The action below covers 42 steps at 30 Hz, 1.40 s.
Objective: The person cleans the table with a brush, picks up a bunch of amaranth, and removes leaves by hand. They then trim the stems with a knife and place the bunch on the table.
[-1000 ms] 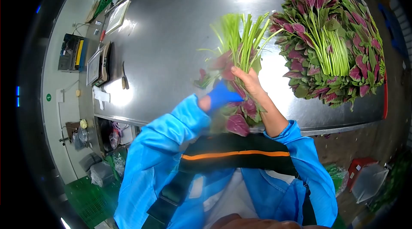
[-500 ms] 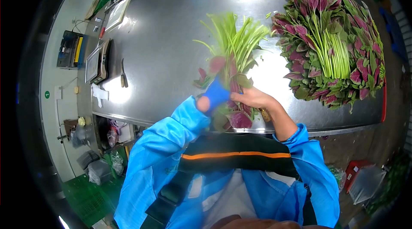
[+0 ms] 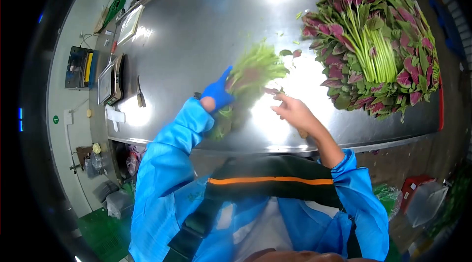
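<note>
My left hand (image 3: 217, 91), in a blue glove, is closed round a bunch of red-and-green amaranth (image 3: 253, 68). Motion smears the bunch, whose pale green stems point away from me. My bare right hand (image 3: 297, 113) is just right of the bunch and apart from it, thumb and forefinger slightly parted. Below its palm pokes the brown end of a wooden-handled tool (image 3: 303, 133), and the rest of it is hidden. By the right fingertips is a small dark leaf (image 3: 272, 91). Loose leaves (image 3: 290, 53) lie beyond the bunch.
A big heap of amaranth (image 3: 378, 50) covers the right side of the steel table (image 3: 187, 60). At the left are a knife (image 3: 140, 92), a scale (image 3: 111, 80) and a white tray-like panel (image 3: 130, 23). A green crate (image 3: 103, 230) stands on the floor.
My left hand has moved left and slightly up with the bunch, which now blurs and tilts. My right hand has come away from the leaves. Loose leaves now show on the table.
</note>
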Tool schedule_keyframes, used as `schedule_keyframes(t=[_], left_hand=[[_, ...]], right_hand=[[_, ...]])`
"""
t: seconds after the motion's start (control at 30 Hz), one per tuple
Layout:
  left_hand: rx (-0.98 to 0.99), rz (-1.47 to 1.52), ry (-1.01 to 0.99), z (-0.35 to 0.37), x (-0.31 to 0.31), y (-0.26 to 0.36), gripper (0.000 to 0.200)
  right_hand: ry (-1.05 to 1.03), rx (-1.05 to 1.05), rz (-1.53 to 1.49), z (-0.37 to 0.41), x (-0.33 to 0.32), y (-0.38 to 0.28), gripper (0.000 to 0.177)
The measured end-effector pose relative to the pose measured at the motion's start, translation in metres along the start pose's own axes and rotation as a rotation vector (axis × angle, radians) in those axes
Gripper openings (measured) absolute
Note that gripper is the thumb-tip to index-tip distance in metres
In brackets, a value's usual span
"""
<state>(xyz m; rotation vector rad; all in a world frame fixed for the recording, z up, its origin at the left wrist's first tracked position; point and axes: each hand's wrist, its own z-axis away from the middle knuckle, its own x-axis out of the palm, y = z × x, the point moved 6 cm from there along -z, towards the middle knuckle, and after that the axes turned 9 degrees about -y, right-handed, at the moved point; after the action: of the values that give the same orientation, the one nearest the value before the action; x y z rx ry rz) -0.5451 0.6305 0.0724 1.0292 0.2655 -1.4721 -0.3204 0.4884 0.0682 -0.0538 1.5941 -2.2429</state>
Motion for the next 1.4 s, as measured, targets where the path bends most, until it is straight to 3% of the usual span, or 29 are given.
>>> schedule_keyframes(t=[0.07,0.1,0.23,0.33,0.37,0.5,0.6,0.67,0.73,0.8,0.9,0.93,1.0,1.03,1.07,1.1,1.13,1.17,1.23,1.27,1.33,1.37,1.4], left_hand=[[0.019,0.159,0.020,0.010,0.000,-0.004,0.087],[0.036,0.272,0.002,0.014,-0.004,0.001,0.087],[0.082,0.474,0.015,0.025,-0.010,0.011,0.077],[0.124,0.511,0.047,0.037,-0.008,0.029,0.072],[0.126,0.518,0.058,0.042,-0.009,0.036,0.070],[0.140,0.590,0.062,0.050,-0.008,0.047,0.066],[0.181,0.757,-0.025,0.049,-0.001,0.029,0.062],[0.137,0.879,-0.112,0.057,-0.006,0.026,0.062],[0.209,0.943,-0.144,0.065,-0.009,0.028,0.056],[0.352,0.986,-0.143,0.068,-0.013,0.039,0.048],[0.385,1.145,-0.331,0.071,-0.003,0.068,0.049],[0.389,1.166,-0.397,0.070,-0.001,0.072,0.049],[0.384,1.177,-0.524,0.066,0.004,0.074,0.049],[0.377,1.169,-0.583,0.067,0.005,0.075,0.048],[0.396,1.136,-0.507,0.069,0.001,0.074,0.047],[0.414,1.105,-0.428,0.075,-0.004,0.079,0.046],[0.411,1.124,-0.374,0.079,-0.006,0.081,0.046],[0.409,1.143,-0.320,0.084,-0.008,0.083,0.045],[0.383,1.199,-0.266,0.085,-0.007,0.078,0.045],[0.380,1.189,-0.237,0.083,-0.007,0.074,0.046],[0.398,1.016,-0.182,0.070,-0.005,0.047,0.049],[0.350,0.873,-0.175,0.065,-0.003,0.034,0.053],[0.303,0.728,-0.167,0.062,-0.003,0.025,0.056]], right_hand=[[0.118,0.032,-0.150,0.004,-0.020,-0.002,0.038],[0.134,0.091,-0.204,0.003,-0.027,-0.004,0.046],[0.350,-0.061,-0.278,0.000,-0.040,-0.037,0.061],[0.461,-0.091,-0.003,-0.003,-0.037,-0.067,0.058],[0.451,-0.065,0.025,-0.007,-0.034,-0.070,0.066],[0.355,-0.067,0.059,-0.036,-0.017,-0.061,0.053],[0.141,-0.269,-0.534,-0.032,-0.029,-0.050,0.035],[0.223,-0.428,-0.939,-0.010,-0.073,-0.042,0.026],[0.040,-0.716,-1.321,0.004,-0.109,-0.037,0.023],[0.404,-0.422,-1.032,0.007,-0.104,-0.036,0.029],[0.266,-0.109,-0.483,-0.040,-0.046,-0.031,0.050],[0.114,-0.095,-0.394,-0.032,-0.036,-0.069,0.058],[0.417,-0.304,0.027,-0.078,-0.023,-0.019,0.054],[0.297,-0.267,-0.138,-0.069,-0.038,-0.024,0.053],[0.170,-0.230,-0.298,-0.058,-0.052,-0.032,0.052],[0.178,-0.170,-0.552,-0.037,-0.073,-0.031,0.035],[0.334,-0.208,-0.732,-0.010,-0.093,-0.044,0.025],[0.412,-0.353,-0.960,-0.002,-0.109,-0.034,0.017],[0.477,-0.413,-1.284,0.013,-0.126,-0.022,0.012],[0.361,-0.547,-1.265,0.015,-0.126,-0.027,0.016],[0.363,-0.405,-1.086,0.017,-0.106,-0.053,0.015],[0.425,-0.324,-0.832,0.012,-0.097,-0.056,0.010],[0.355,-0.322,-0.681,0.002,-0.085,-0.068,0.020]])
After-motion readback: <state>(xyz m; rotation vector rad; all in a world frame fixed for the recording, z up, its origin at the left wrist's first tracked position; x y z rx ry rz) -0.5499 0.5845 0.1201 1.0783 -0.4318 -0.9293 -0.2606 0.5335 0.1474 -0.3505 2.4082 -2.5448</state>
